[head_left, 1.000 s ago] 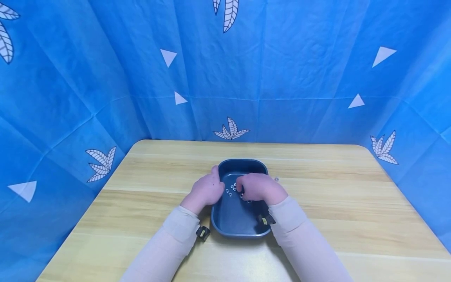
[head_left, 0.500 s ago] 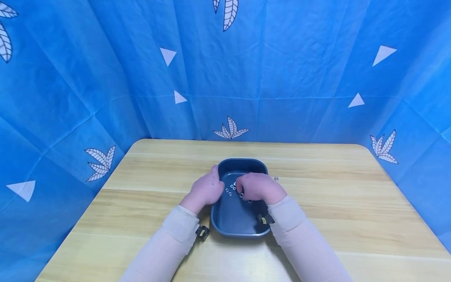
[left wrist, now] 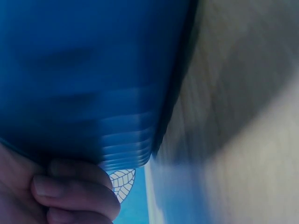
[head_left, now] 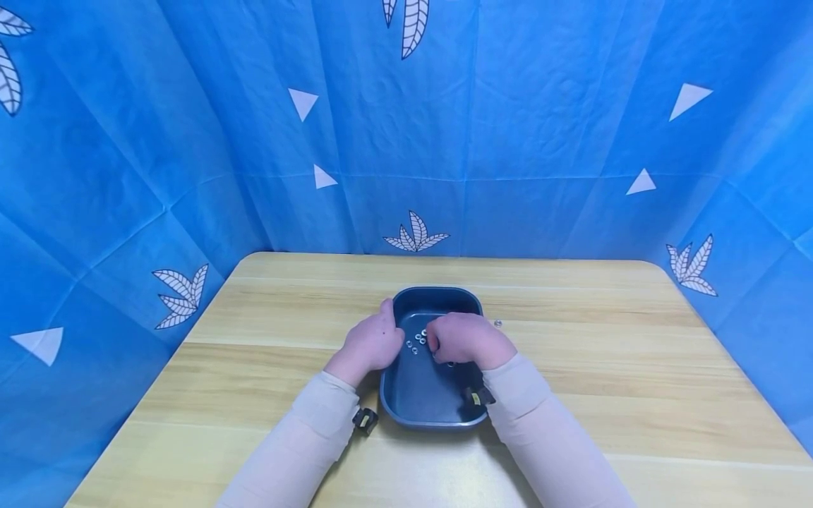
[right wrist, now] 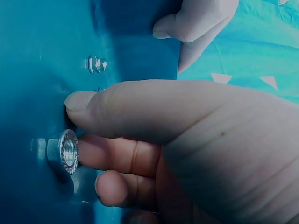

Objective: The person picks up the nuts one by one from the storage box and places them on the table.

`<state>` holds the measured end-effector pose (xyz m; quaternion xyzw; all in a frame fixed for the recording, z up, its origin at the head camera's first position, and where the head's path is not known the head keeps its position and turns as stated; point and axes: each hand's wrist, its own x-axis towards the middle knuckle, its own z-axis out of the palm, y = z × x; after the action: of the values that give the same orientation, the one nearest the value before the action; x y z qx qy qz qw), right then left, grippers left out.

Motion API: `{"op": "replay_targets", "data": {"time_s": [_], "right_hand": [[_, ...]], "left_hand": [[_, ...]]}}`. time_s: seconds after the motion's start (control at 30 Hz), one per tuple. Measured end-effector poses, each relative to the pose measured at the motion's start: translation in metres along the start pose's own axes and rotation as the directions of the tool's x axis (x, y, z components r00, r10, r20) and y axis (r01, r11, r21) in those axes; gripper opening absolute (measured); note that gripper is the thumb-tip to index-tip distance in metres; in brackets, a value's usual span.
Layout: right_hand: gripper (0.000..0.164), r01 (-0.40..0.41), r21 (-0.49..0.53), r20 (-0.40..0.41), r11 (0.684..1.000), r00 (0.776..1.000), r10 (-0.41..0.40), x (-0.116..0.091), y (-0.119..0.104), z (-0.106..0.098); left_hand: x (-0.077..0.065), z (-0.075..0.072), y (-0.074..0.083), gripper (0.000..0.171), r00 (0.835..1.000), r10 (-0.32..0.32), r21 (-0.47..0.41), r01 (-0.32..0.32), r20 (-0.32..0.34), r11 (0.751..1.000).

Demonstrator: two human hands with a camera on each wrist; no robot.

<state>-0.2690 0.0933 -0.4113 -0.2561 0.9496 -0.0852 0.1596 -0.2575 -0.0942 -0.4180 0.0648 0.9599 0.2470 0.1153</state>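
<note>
My left hand (head_left: 375,337) grips the left rim of a dark blue rectangular tray (head_left: 432,424). Its curled fingers (left wrist: 77,191) press against the tray's outer wall in the left wrist view. My right hand (head_left: 466,339) reaches down inside, thumb and fingers bent close to the tray floor. Small metal flange nuts (head_left: 416,351) lie scattered there between the two hands. In the right wrist view one flange nut (right wrist: 69,151) stands on the floor beside a fingertip, and another nut (right wrist: 97,64) sits farther off. My right thumb hides whatever is between it and the index finger.
One more nut (head_left: 498,323) lies on the wooden table (head_left: 603,367), just right of the tray. A blue curtain (head_left: 540,127) with white leaf and triangle prints hangs behind and at both sides.
A nut visible below my right fingertips earlier is now almost wholly covered by them. The left hand and the tray have not moved.
</note>
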Motion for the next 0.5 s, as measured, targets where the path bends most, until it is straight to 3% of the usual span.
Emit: {"op": "replay_targets", "data": {"time_s": [0.2,0.5], "right_hand": [[0.026,0.026,-0.005,-0.008,1.0,1.0,-0.026,-0.0006,0.0006,-0.0006],[0.014,0.016,0.045,-0.017,0.999,1.0,-0.015,-0.0014,0.0008,-0.0028]], "left_hand": [[0.0002,-0.0001,-0.0004,0.071,1.0,-0.006,-0.006,0.006,0.003,1.0],[0.0004,-0.0003,-0.0007,0.072,1.0,-0.002,0.0,0.002,0.002,1.0]]}}
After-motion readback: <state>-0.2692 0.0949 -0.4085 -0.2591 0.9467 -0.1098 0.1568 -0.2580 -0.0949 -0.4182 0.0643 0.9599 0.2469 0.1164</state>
